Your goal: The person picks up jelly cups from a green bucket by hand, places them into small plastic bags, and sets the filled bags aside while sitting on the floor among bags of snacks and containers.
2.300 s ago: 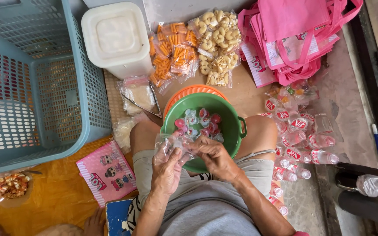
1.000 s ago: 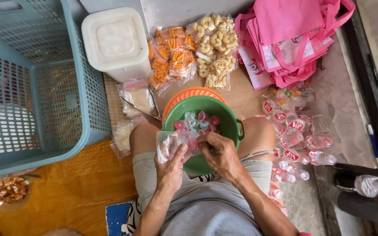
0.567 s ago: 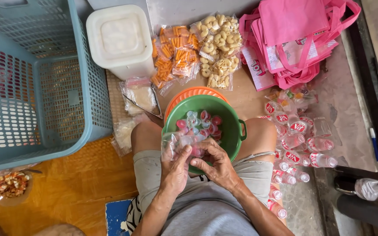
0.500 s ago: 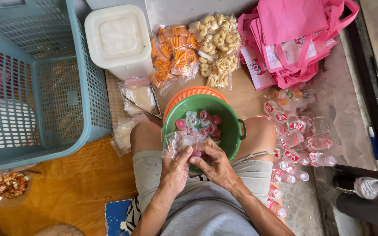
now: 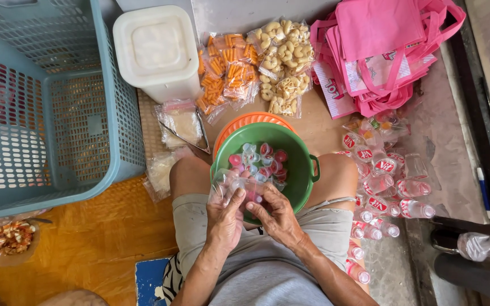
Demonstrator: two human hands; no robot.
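My left hand (image 5: 225, 218) and my right hand (image 5: 274, 214) meet over my lap and together grip a small clear plastic bag (image 5: 235, 187) with pink and clear jelly cups inside. Just beyond them a green bowl (image 5: 301, 170) rests between my knees, nested in an orange bowl (image 5: 239, 122). More small jelly cups (image 5: 259, 160) in pink, red and clear lie in the green bowl. My fingers pinch the bag's near edge; its mouth is hidden by them.
A large blue mesh basket (image 5: 46, 102) stands at the left. Behind the bowls are a white lidded tub (image 5: 157, 51), bags of orange snacks (image 5: 225, 73) and pale snacks (image 5: 282, 56). Pink bags (image 5: 387, 51) and several small bottles (image 5: 384, 181) lie at the right.
Both hands have stayed on the small bag at the bowl's near rim, shifting their fingers on it. The view has drifted slightly.
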